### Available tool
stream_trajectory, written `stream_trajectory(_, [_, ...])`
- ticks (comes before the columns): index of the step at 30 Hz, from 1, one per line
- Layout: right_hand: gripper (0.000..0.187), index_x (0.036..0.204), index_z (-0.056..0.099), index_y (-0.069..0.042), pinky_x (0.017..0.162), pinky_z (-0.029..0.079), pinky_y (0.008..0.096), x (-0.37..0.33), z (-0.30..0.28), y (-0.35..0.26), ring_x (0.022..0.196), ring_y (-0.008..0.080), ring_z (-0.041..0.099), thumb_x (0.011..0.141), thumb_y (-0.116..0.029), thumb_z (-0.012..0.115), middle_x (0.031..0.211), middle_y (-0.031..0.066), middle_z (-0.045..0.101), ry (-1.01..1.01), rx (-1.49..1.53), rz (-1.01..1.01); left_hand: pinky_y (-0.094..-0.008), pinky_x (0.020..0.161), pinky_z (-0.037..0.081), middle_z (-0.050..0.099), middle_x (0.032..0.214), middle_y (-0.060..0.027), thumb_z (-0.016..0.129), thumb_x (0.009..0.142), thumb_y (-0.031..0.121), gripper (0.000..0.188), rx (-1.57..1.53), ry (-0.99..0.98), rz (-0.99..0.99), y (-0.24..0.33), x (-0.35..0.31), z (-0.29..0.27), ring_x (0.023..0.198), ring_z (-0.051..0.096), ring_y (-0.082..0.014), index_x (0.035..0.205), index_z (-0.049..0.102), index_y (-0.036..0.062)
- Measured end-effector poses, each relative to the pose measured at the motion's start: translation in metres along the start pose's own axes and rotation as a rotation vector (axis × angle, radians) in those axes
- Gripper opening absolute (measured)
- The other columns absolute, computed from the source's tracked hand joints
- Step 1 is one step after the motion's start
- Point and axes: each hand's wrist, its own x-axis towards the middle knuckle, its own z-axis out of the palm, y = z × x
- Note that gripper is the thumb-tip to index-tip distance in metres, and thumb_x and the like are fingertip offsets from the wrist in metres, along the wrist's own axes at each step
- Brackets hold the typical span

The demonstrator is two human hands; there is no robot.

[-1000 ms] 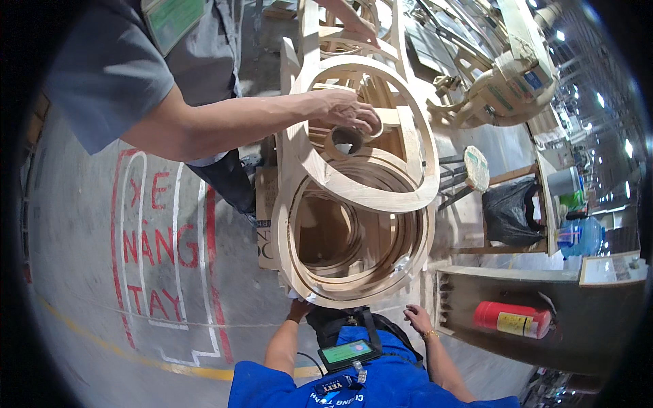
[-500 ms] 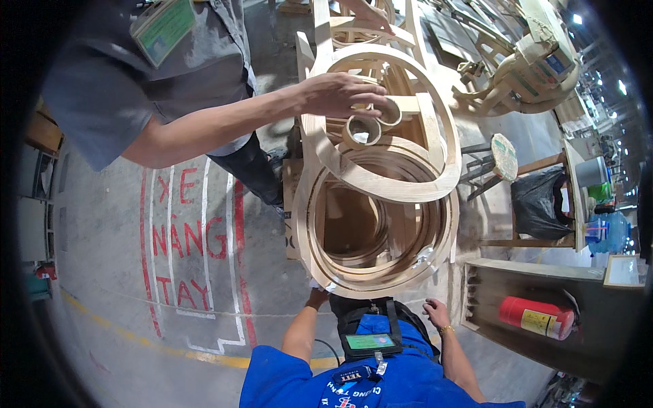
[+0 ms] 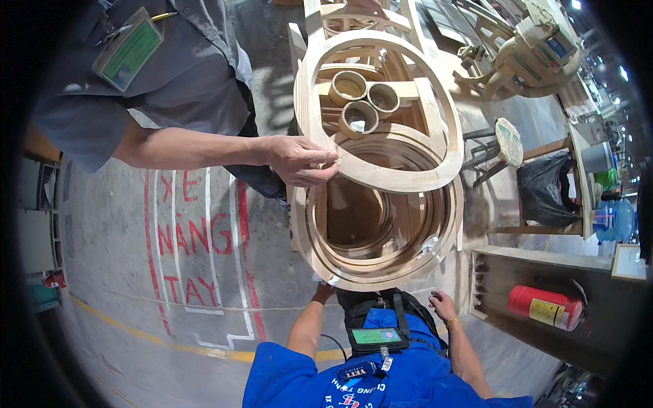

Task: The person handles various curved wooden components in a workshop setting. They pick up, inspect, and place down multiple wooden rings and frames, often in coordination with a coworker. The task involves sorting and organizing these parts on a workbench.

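Observation:
In front of me lies a stack of pale wooden rings [image 3: 309, 248]. At its near left edge is my left hand [image 3: 325, 292], its fingers mostly hidden by the rim. My right hand [image 3: 443, 307] hangs beside my waist, fingers loosely bent and apart, holding nothing visible. A wide wooden oval ring [image 3: 408, 181] lies over the far part of the stack. Within its opening sit three short round tubes [image 3: 358, 120]. From the left, a co-worker's hand [image 3: 306, 162] is at the oval ring's left edge, fingertips pinched together.
At right, a red fire extinguisher [image 3: 541, 306] rests in a brown wooden box [image 3: 530, 257]. A small stool [image 3: 509, 141] and a black bag [image 3: 546, 190] stand beyond it. Red and white markings [image 3: 190, 234] cover the floor at left. Another hand [image 3: 367, 5] shows at the far edge.
The co-worker's hand has left the round tubes and moved nearer, to the oval ring's left edge. All three tubes now show fully. My hands have hardly moved.

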Motion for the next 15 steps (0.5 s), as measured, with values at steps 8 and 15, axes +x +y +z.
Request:
stream_trajectory(8, [0.037, 0.107, 0.054, 0.004, 0.049, 0.043, 0.0227, 0.003, 0.001, 0.002, 0.066, 0.0126, 0.060, 0.077, -0.017, 0.057, 0.087, 0.0105, 0.062, -0.028, -0.023, -0.048, -0.0456, 0.089, 0.040, 0.047, 0.123, -0.0074, 0.063, 0.068, 0.029, 0.053, 0.099, 0.178, 0.134, -0.009, -0.003, 0.003, 0.112, 0.045, -0.0304, 0.118, 0.049, 0.0214])
stream_trajectory(15, [0.037, 0.107, 0.054, 0.003, 0.051, 0.043, 0.0233, 0.004, 0.005, 0.008, 0.067, 0.0133, 0.061, 0.076, -0.017, 0.057, 0.088, 0.0109, 0.062, -0.036, -0.041, -0.039, -0.0491, 0.089, 0.039, 0.050, 0.118, -0.0069, 0.063, 0.068, 0.030, 0.047, 0.017, 0.172, 0.041, -0.002, -0.001, -0.002, 0.111, 0.046, -0.0294, 0.113, 0.052, 0.0215])
